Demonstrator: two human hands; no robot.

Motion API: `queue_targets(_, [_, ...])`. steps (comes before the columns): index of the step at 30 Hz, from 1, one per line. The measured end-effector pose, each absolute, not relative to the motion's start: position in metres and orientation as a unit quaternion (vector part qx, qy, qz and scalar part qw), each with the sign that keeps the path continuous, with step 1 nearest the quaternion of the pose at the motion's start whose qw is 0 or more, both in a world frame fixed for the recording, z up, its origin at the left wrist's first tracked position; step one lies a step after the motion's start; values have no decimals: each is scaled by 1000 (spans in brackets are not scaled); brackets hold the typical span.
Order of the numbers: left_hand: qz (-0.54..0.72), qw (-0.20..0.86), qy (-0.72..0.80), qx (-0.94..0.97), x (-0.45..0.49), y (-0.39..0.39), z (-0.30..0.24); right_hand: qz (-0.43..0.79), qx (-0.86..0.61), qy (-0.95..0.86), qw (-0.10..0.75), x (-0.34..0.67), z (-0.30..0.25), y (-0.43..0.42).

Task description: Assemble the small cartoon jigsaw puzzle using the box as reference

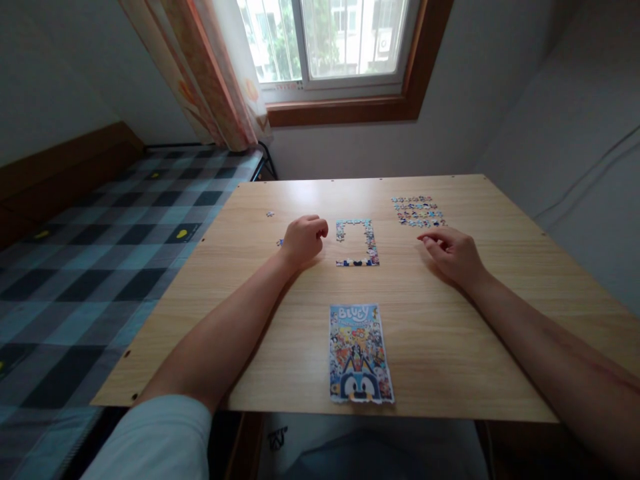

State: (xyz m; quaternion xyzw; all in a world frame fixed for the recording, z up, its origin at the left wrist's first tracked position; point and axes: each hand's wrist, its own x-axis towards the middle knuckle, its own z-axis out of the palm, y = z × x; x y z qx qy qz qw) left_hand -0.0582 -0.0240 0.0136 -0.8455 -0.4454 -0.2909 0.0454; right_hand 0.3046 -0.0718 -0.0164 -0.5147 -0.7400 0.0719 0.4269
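Note:
A partly joined jigsaw border lies flat on the wooden table, with a gap along its left side. Just left of that gap is my left hand, its fingers curled closed; whatever may be in them is hidden. My right hand rests to the right of the border, below the rows of loose puzzle pieces. Its thumb and index finger are drawn together, and I cannot make out anything between them. A stray puzzle piece lies at the far left, and another bluish piece shows beside my left wrist.
Near the table's front edge lies a picture sheet with a blue cartoon dog and a torn lower edge. The wooden table stands beside a bed with a checked cover. Behind are a window and a curtain.

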Motion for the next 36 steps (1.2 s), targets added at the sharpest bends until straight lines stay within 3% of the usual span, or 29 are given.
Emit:
queue_targets(7, [-318, 39, -464, -826, -70, -20, 14, 114, -530, -730, 417, 304, -17, -73])
queue_targets(14, [-459, 42, -531, -711, -87, -9, 13, 130, -532, -724, 420, 306, -20, -73])
queue_targets(25, [-597, 159, -610, -496, -180, 11, 28, 160, -534, -718, 417, 305, -19, -75])
queue_targets(31, [-546, 38, -713, -438, -202, 21, 2, 164, -534, -730, 394, 305, -23, -74])
queue_targets(36, [-436, -97, -693, -566, -189, 22, 0, 172, -552, -720, 383, 308, -27, -73])
